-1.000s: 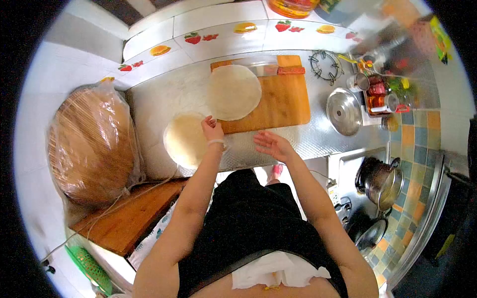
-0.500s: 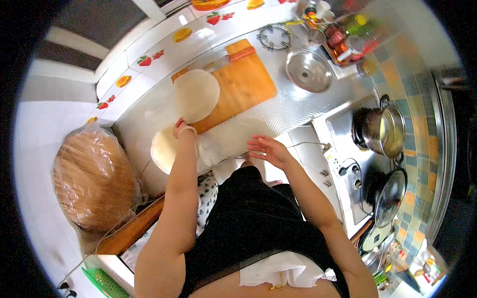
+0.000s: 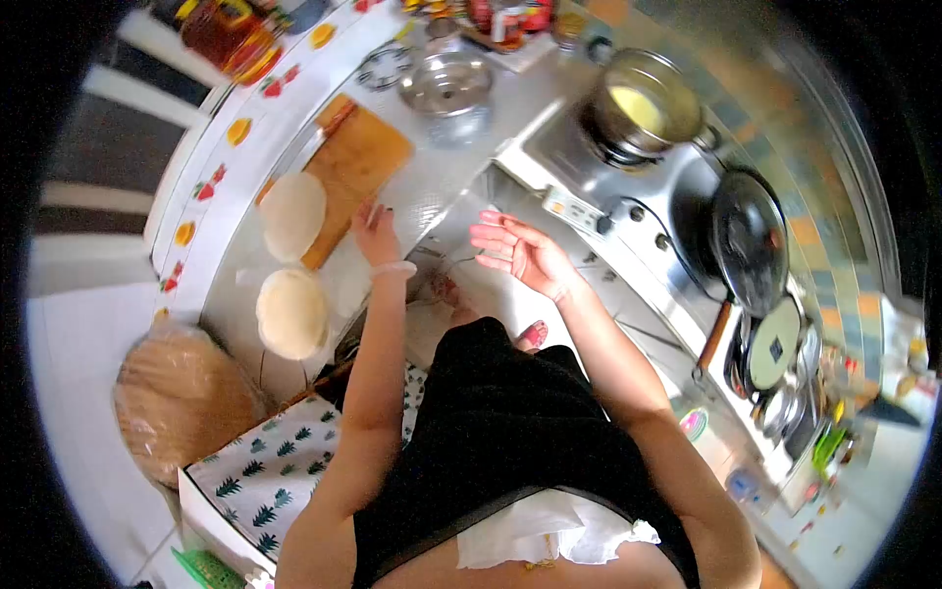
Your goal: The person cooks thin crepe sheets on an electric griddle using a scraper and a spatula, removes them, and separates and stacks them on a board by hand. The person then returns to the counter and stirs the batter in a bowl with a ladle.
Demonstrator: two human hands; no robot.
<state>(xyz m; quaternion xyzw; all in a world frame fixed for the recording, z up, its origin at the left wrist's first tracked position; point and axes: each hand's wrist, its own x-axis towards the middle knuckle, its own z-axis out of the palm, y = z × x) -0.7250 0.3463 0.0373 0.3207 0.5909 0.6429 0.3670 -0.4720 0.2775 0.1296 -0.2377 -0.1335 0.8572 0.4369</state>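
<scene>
My left hand (image 3: 376, 236) is over the counter beside the near edge of a wooden cutting board (image 3: 365, 162). Its fingers point forward, somewhat blurred, and nothing shows in them. A pale ring circles that wrist. My right hand (image 3: 520, 253) hovers above the floor gap in front of the stove, palm partly up, fingers spread and bare. One pale, thin round sheet (image 3: 293, 216), which looks like dough, overlaps the board's left end. Closer to me on the counter lies a second cream-coloured round (image 3: 292, 314), apart from both hands.
A steel pot (image 3: 648, 103) with pale yellow contents stands on the stove (image 3: 564, 147). A dark pan with a glass lid (image 3: 749, 240) sits nearer. A metal basin (image 3: 446, 83) is behind the board. A large plastic-wrapped brown bundle (image 3: 182, 402) stands at left.
The view has turned toward the stove. My left hand has left the edge of the round sheet and moved right beside the board. My right hand stays raised and spread.
</scene>
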